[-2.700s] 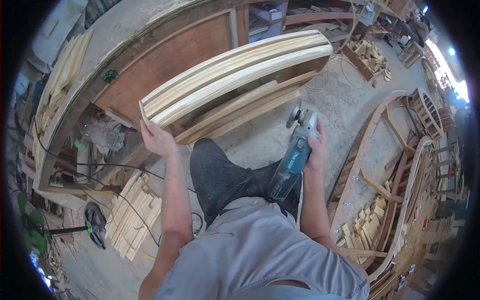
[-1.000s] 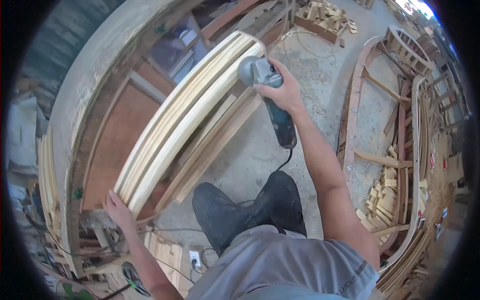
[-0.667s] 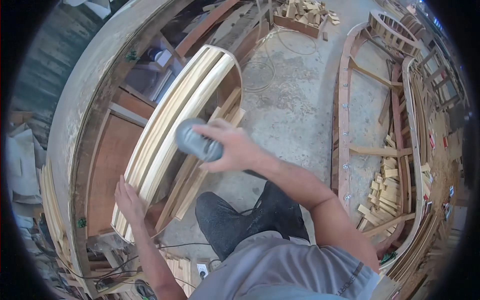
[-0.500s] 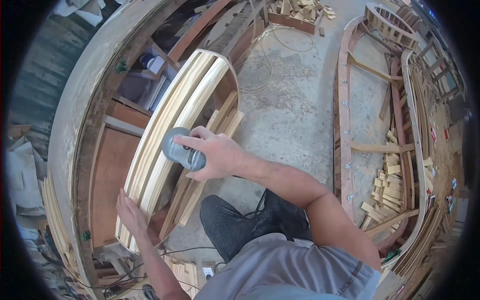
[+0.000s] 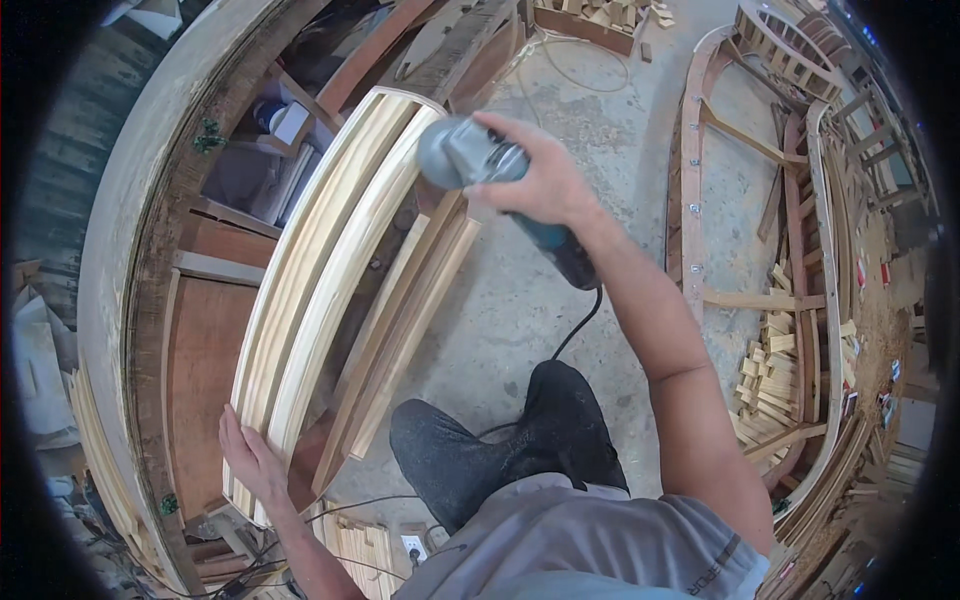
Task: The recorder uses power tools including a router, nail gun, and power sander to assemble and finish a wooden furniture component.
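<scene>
My right hand [image 5: 547, 183] is wrapped round an angle grinder [image 5: 568, 262] with a teal and dark body and a grey head. Its round disc end touches or hovers by the far right edge of a curved wooden frame [image 5: 318, 260] faced with pale, lengthwise strips; I cannot tell which. A black cord runs from the tool toward my knees. At the near end of that frame, my left hand [image 5: 255, 465] rests with fingers stretched along the strips and thumb apart. Darker wooden rails [image 5: 385, 330] show along the frame's right side.
A large curved hull-like shell [image 5: 105, 290] rises on the left. Right of the concrete floor [image 5: 570, 340] lies a long boat-shaped frame [image 5: 690, 200] with crosspieces. Wood offcuts [image 5: 765, 385] are piled inside it, and more fill a box [image 5: 580, 30] at the far side. Cords lie near my legs.
My right hand has carried the grinder away from me and rightward, from mid-frame to the far end. The left hand stays on the near end; the view has shifted slightly.
</scene>
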`<state>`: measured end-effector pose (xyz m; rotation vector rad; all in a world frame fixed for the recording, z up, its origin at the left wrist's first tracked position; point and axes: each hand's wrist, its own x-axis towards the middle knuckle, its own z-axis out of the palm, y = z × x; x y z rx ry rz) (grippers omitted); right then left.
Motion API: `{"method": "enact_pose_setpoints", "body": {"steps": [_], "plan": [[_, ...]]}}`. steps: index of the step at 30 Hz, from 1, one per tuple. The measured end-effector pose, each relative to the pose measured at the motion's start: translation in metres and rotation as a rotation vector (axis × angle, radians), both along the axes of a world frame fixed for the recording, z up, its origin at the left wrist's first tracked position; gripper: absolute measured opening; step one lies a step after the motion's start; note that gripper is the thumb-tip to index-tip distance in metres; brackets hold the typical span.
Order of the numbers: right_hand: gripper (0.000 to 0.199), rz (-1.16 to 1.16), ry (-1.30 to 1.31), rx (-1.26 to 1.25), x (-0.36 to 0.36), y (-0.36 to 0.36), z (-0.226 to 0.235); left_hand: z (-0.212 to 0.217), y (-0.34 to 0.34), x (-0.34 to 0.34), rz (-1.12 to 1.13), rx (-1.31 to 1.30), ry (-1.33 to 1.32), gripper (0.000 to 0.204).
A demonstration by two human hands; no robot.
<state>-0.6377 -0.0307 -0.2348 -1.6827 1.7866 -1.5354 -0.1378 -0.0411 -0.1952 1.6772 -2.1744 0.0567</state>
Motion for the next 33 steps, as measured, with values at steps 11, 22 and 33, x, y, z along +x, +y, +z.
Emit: {"method": "enact_pose_setpoints", "body": {"steps": [11,22,33], "plan": [[0.08,-0.006,-0.144,0.032,0.04,0.069,-0.005,0.013,0.016,-0.025,0.025,-0.012,-0.056,0.049],[0.074,0.429,0.08,0.225,0.124,0.105,0.033,0.011,0.049,-0.045,0.014,0.127,0.153,0.035],[0.077,0.033,-0.066,0.01,0.001,0.086,-0.002,0.007,0.073,-0.051,-0.046,0.019,0.111,0.037]]}}
